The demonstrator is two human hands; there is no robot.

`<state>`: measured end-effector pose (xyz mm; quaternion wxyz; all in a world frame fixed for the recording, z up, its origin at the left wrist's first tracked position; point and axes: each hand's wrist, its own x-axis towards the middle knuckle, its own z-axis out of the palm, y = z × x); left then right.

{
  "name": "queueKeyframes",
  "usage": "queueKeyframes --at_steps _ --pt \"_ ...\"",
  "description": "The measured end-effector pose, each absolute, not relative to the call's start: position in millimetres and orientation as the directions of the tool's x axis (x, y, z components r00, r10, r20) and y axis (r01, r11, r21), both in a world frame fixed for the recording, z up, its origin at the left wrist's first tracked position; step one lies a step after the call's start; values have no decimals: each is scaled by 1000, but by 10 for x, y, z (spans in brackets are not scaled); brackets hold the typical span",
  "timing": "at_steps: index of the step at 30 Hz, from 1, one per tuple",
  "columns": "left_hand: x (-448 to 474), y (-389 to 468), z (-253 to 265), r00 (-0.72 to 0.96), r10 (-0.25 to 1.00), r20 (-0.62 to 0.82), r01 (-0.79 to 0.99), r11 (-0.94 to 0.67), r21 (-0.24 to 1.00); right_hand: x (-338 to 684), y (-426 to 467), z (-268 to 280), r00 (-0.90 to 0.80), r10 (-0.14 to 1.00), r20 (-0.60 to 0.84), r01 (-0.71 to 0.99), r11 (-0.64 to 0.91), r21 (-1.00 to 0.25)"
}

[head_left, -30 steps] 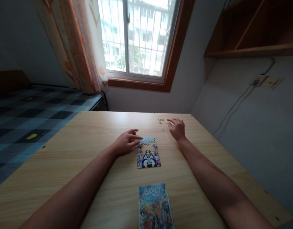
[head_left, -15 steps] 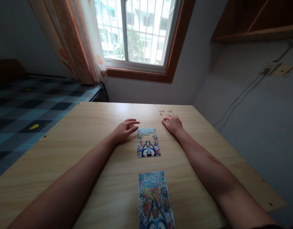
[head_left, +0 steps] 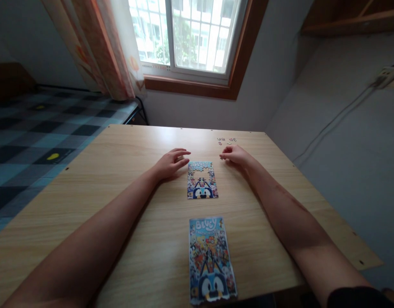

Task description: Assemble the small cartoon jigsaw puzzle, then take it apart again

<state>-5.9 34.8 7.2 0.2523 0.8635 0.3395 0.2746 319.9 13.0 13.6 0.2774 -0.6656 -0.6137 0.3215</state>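
Observation:
A jigsaw puzzle (head_left: pixel 202 191) with a blue cartoon dog lies on the table, with a gap in its upper middle where bare wood shows. My left hand (head_left: pixel 171 163) rests at the puzzle's upper left corner, fingers apart and holding nothing. To the right of the puzzle, my right hand (head_left: pixel 234 155) is closed in a pinch. A tiny dark bit shows at its fingertips, apparently a puzzle piece (head_left: pixel 221 158). Just beyond that hand lie several loose puzzle pieces (head_left: pixel 232 140). Closer to me is a Bluey picture packet (head_left: pixel 209 256) with the same dog design.
The wooden table (head_left: pixel 145 256) reaches toward a wall with a barred window (head_left: pixel 199 38) and a curtain (head_left: pixel 103 51). A bed with a checked cover (head_left: pixel 55 124) stands at the left. Along the right wall runs a cable (head_left: pixel 338 122) below a shelf (head_left: pixel 351 23).
My right hand has drawn slightly back from the loose pieces and turned, its fingers now pinched. The left hand stays by the puzzle. My view has tipped downward, showing more of the packet.

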Motion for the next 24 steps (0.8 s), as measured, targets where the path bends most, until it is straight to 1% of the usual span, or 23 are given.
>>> queueKeyframes --at_steps 1,3,6,8,13,16,18,22,24 --pt "-58 349 69 611 732 301 447 -632 633 3183 125 144 20 995 -99 570 -93 -816" --pt "-56 345 66 595 749 292 444 -609 657 3132 111 159 -18 995 -101 461 -81 -884" --pt "-56 333 66 583 760 287 435 -590 680 3037 90 170 -71 991 -115 354 -83 -932" --pt "-60 327 68 578 762 291 434 -589 681 2984 79 167 -97 986 -136 311 -100 -945" --pt "-76 335 71 576 763 293 451 -596 664 2936 47 183 -175 976 -127 239 -83 -967" --pt "-79 338 71 576 763 293 453 -596 663 2929 29 189 -206 969 -139 261 -83 -962" --pt "-78 334 71 574 763 296 456 -599 659 2925 23 175 -216 963 -161 268 -101 -958" --pt "-80 321 76 581 759 295 464 -606 647 2925 10 114 -216 955 -204 216 -157 -964" --pt "-82 318 79 583 757 294 458 -606 650 2925 -3 91 -214 956 -203 194 -162 -968"
